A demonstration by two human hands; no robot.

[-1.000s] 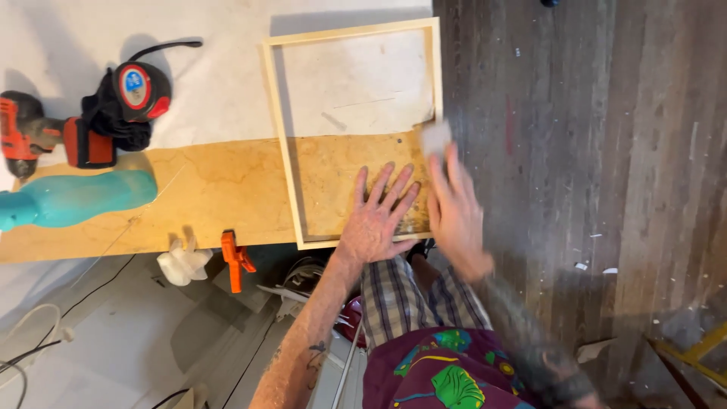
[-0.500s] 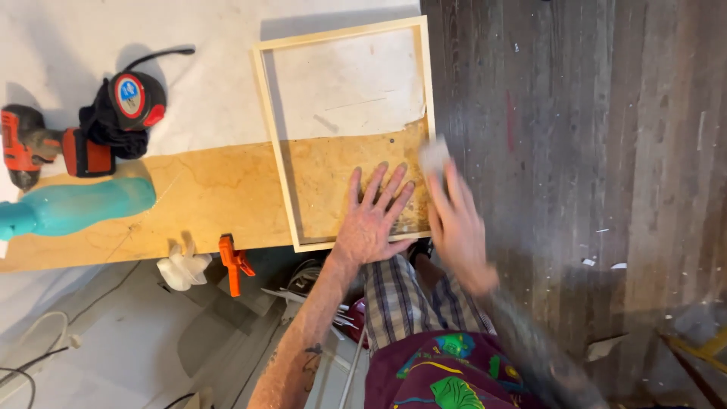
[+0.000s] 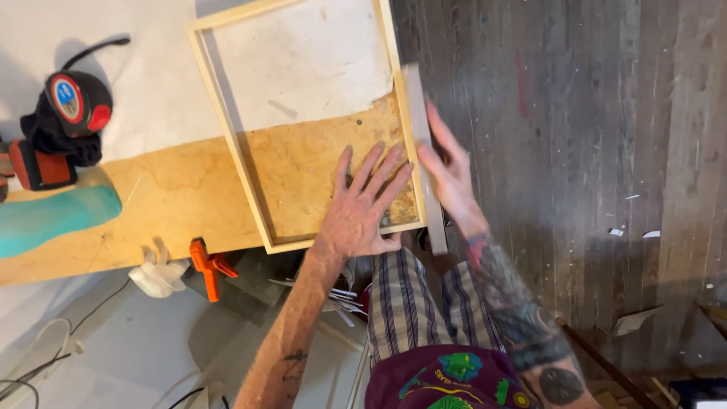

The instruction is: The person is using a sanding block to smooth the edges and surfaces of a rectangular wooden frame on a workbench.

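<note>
A pale wooden frame (image 3: pixel 227 129) lies on a plywood board (image 3: pixel 166 204) on the white worktop. My left hand (image 3: pixel 365 208) rests flat, fingers spread, inside the frame's near right corner, pressing on the board. My right hand (image 3: pixel 448 173) is pressed against a grey sanding block (image 3: pixel 421 136) that lies along the outer face of the frame's right rail. The fingers are stretched along the block.
An orange clamp (image 3: pixel 206 265) grips the board's near edge, with a white rag (image 3: pixel 155 274) beside it. A black and red power tool (image 3: pixel 64 121) and a teal object (image 3: pixel 53 220) sit at the left. Dark wooden floor (image 3: pixel 591 151) lies to the right.
My right hand has slid the sanding block along the frame's right rail. The camera has moved closer, so everything looks larger. My left hand stays flat in the corner.
</note>
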